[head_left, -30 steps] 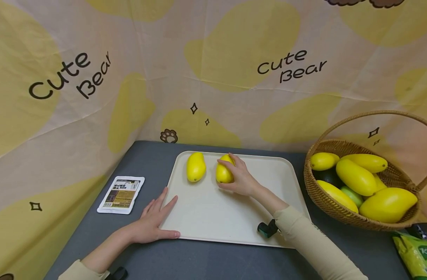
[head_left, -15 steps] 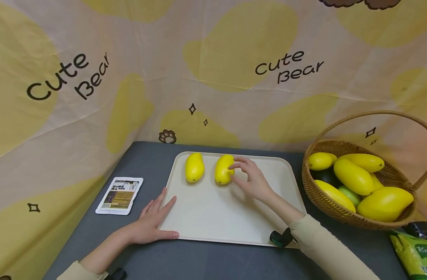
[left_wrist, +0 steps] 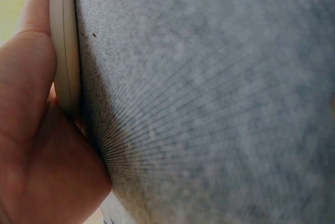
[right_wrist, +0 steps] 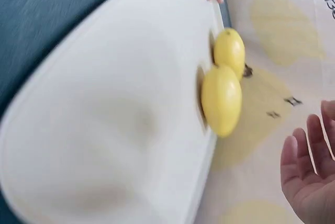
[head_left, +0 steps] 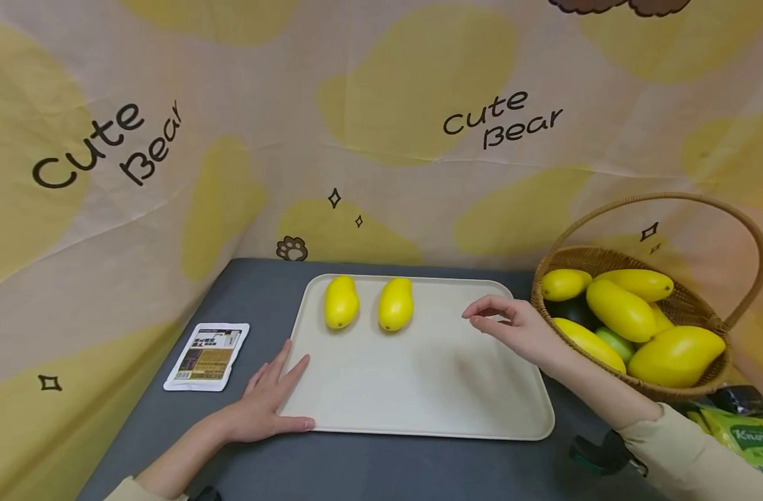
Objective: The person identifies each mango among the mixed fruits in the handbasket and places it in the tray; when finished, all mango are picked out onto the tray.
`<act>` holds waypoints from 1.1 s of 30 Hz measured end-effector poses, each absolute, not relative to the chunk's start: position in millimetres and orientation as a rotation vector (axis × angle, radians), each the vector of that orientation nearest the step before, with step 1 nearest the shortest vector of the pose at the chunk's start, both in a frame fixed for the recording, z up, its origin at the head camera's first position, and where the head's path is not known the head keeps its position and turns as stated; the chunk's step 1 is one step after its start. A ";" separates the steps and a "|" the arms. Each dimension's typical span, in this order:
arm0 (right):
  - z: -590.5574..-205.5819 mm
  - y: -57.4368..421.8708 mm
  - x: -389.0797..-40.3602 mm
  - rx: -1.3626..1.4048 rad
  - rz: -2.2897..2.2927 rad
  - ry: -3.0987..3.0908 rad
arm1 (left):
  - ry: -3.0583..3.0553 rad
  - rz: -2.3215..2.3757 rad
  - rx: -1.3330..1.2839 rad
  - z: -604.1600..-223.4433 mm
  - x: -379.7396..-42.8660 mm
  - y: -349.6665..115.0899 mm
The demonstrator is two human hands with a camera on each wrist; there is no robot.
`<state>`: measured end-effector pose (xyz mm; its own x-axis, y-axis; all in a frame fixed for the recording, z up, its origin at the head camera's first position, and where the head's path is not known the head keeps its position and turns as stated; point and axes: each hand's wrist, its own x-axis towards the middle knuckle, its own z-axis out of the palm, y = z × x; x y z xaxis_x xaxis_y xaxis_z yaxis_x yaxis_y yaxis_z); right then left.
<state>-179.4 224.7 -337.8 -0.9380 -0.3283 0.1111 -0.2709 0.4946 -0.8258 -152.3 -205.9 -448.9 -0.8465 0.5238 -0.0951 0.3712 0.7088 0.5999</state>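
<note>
My left hand (head_left: pixel 262 410) rests with spread, straight fingers on the near left corner of the off-white tray (head_left: pixel 381 390). In the left wrist view its thumb lies along the tray's rim (left_wrist: pixel 64 51). Two yellow mangoes, a left one (head_left: pixel 341 303) and a right one (head_left: pixel 396 304), lie side by side at the tray's far left. My right hand (head_left: pixel 519 330) hovers over the tray's right part, holding nothing, fingers loosely bent. The right wrist view shows its relaxed fingers (right_wrist: pixel 309 166) apart from the nearer mango (right_wrist: pixel 222 101).
A wicker basket (head_left: pixel 597 257) with a tall handle stands right of the tray, holding several mangoes (head_left: pixel 675 356), a green fruit (head_left: pixel 615 343) and a dark one (head_left: pixel 572 313). A white pouch (head_left: pixel 207 356) lies left. A green-yellow bag (head_left: pixel 750 445) and a dark packet (head_left: pixel 741 399) sit front right.
My right hand has let go of the right mango and moved right, away from it, toward the basket. The left hand stays on the tray. The head view has shifted slightly.
</note>
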 end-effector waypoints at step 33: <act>-295.3 409.3 -199.9 -0.376 -0.173 2.999 | 2.660 0.883 0.720 -452.2 -151.3 -206.3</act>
